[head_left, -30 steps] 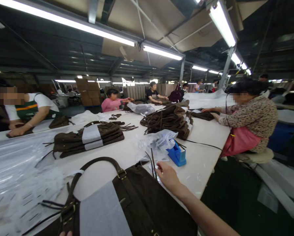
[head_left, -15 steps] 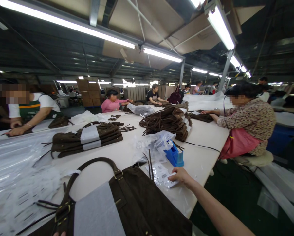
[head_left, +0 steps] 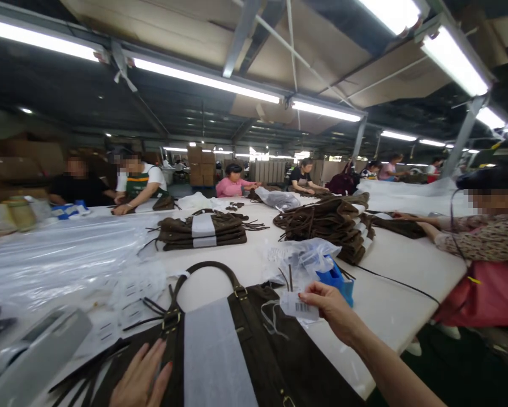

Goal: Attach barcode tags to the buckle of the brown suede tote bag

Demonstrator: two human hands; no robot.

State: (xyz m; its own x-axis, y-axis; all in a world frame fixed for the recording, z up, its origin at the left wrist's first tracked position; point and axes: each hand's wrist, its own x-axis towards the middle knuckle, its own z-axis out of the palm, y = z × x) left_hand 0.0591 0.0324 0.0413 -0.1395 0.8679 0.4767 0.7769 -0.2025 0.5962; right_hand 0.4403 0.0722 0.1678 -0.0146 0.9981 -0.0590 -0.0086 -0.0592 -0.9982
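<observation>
Pinching a barcode tag (head_left: 298,307) with string between thumb and fingertips, the right hand (head_left: 334,308) held it just above the brown bag (head_left: 254,345), near its right strap. The left hand (head_left: 141,379) lay flat, fingers spread, steadying the bag; keeping that pressure would ease attaching.

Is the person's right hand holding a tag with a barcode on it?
Yes, the right hand pinches a small barcode tag with a string, just above the brown bag.

matt brown suede-like bag (head_left: 271,350), glossy clear plastic sheeting (head_left: 63,260), paper barcode tag (head_left: 298,306)
</observation>
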